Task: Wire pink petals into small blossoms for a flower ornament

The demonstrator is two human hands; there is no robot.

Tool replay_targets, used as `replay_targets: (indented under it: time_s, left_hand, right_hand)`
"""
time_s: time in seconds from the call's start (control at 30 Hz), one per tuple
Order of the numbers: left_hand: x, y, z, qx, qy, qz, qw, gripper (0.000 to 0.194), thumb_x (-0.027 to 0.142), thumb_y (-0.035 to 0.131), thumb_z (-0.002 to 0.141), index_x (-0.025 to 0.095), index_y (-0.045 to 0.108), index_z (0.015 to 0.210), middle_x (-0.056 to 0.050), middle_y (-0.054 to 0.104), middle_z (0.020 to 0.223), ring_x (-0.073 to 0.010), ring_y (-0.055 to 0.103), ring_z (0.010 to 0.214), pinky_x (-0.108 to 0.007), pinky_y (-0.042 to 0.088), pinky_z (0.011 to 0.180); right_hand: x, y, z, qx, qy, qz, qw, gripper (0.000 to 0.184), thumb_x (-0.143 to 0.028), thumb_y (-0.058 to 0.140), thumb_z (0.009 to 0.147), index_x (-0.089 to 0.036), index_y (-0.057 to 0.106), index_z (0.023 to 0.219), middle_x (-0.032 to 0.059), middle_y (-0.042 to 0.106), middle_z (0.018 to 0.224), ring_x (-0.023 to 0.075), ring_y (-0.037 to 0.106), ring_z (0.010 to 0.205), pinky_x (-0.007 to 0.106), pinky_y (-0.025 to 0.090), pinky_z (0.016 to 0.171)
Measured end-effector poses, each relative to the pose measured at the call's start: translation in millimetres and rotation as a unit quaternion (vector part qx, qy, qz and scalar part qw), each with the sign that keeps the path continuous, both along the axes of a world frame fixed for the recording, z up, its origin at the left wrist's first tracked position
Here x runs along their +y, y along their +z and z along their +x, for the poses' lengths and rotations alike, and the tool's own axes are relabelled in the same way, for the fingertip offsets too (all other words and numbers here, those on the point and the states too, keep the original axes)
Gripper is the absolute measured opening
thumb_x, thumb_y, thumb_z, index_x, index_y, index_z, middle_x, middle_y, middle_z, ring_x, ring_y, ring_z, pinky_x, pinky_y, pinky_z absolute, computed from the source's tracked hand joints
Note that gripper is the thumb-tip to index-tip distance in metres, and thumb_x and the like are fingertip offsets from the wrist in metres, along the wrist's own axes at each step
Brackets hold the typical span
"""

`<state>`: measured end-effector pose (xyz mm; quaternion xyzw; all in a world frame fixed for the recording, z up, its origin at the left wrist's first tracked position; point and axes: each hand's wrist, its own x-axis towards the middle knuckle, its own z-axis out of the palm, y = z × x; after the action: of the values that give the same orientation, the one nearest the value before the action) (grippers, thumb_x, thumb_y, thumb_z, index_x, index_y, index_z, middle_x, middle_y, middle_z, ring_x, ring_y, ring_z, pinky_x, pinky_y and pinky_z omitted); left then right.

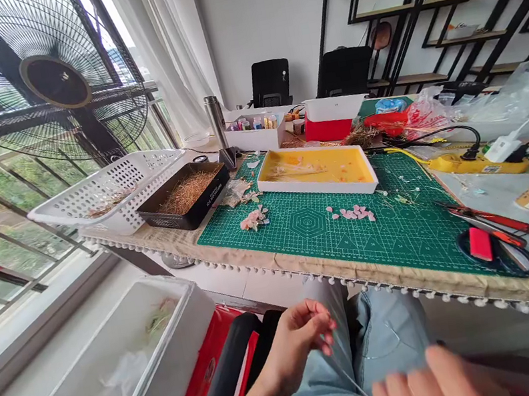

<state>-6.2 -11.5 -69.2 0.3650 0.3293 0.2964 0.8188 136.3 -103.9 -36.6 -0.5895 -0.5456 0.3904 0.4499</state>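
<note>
My left hand [298,337] is raised over my denim-clad lap [385,347], its fingertips pinched together on a thin wire [350,380] that hangs down toward the lower edge of the view. My right hand [433,386] is blurred at the bottom edge, fingers spread, close to the wire's lower end. Beyond the table edge lies a green cutting mat [307,224], with two small clusters of pink petal-shaped pieces [254,218] [355,212] on it. Behind them, a white tray [318,187] holds yellow liquid.
A white foam box [194,297] stands at my left. On the table are a white perforated basket [103,177], a black tray of dry fibres [186,214], a steel flask [216,121], red-handled scissors [489,221] and a yellow power strip [477,166]. A large fan [55,81] stands by the window.
</note>
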Motion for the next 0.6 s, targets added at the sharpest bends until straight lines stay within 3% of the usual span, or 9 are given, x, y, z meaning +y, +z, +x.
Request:
replay_targets:
  time_s: [0.1,0.17,0.2,0.27,0.33,0.43,0.6]
  left_hand:
    - [-1.3,2.7,-2.8,-0.031,-0.026,-0.078,0.996,0.034,0.036,0.084,0.063,0.011,0.062,0.074,-0.002,0.063,0.068,-0.0054,0.05,0.052,-0.015,0.038,0.044]
    - [-2.5,4.8,-3.7,-0.043,-0.021,-0.095,0.994,0.034,0.034,0.085,0.062,0.01,0.064,0.074,-0.002,0.062,0.068,-0.0049,0.05,0.052,-0.014,0.038,0.045]
    - [-2.8,5.6,-4.2,-0.045,-0.013,-0.096,0.994,0.034,0.034,0.085,0.063,0.01,0.065,0.077,-0.002,0.062,0.068,-0.0047,0.05,0.052,-0.014,0.038,0.045]
    - [-2.5,5.9,-5.6,-0.043,0.008,-0.093,0.995,0.036,0.034,0.086,0.063,0.009,0.067,0.082,-0.002,0.063,0.069,-0.0045,0.05,0.053,-0.014,0.039,0.048]
    - [-1.1,4.9,-8.0,-0.04,0.022,-0.095,0.994,0.036,0.033,0.086,0.064,0.008,0.068,0.084,-0.002,0.063,0.07,-0.0043,0.051,0.054,-0.014,0.04,0.049]
    - [0.9,2.2,-12.1,-0.056,0.019,-0.141,0.988,0.031,0.029,0.086,0.066,0.008,0.067,0.078,-0.001,0.061,0.067,-0.0026,0.049,0.051,-0.012,0.038,0.046]
    - [0.3,0.0,-13.5,-0.094,0.003,-0.278,0.956,0.029,0.018,0.087,0.062,0.006,0.068,0.08,0.0,0.06,0.069,-0.0005,0.052,0.052,-0.008,0.041,0.049]
  right_hand:
    - [13.3,-3.1,11.2,0.186,-0.024,0.029,0.982,0.064,-0.074,0.023,0.089,-0.029,0.061,0.113,0.0104,0.067,0.116,0.0297,0.06,0.112,0.047,0.049,0.094]
    - [21.3,-11.6,9.4,0.307,-0.038,-0.004,0.951,0.059,-0.07,0.027,0.091,-0.026,0.061,0.11,0.0104,0.069,0.11,0.0281,0.061,0.112,0.046,0.044,0.101]
    - [24.0,-17.3,6.2,0.319,-0.045,-0.033,0.946,0.051,-0.065,0.035,0.092,-0.024,0.062,0.108,0.0092,0.07,0.106,0.0263,0.063,0.107,0.044,0.044,0.1]
    - [26.1,-29.4,-1.9,0.229,-0.042,-0.078,0.969,0.038,-0.057,0.047,0.092,-0.022,0.063,0.1,0.005,0.07,0.089,0.0217,0.065,0.086,0.034,0.051,0.084]
    - [25.4,-38.6,-8.3,0.12,-0.028,-0.076,0.989,0.032,-0.052,0.053,0.091,-0.021,0.063,0.087,0.001,0.064,0.076,0.0178,0.058,0.069,0.027,0.049,0.067]
    - [23.9,-42.0,-9.8,0.041,-0.015,-0.053,0.998,0.034,-0.049,0.049,0.093,-0.021,0.06,0.077,0.0,0.06,0.071,0.0164,0.054,0.067,0.024,0.045,0.064]
    - [21.8,-31.7,0.7,-0.065,0.027,-0.055,0.996,0.032,-0.043,0.044,0.096,-0.021,0.063,0.08,0.0003,0.062,0.07,0.0161,0.055,0.064,0.023,0.044,0.058]
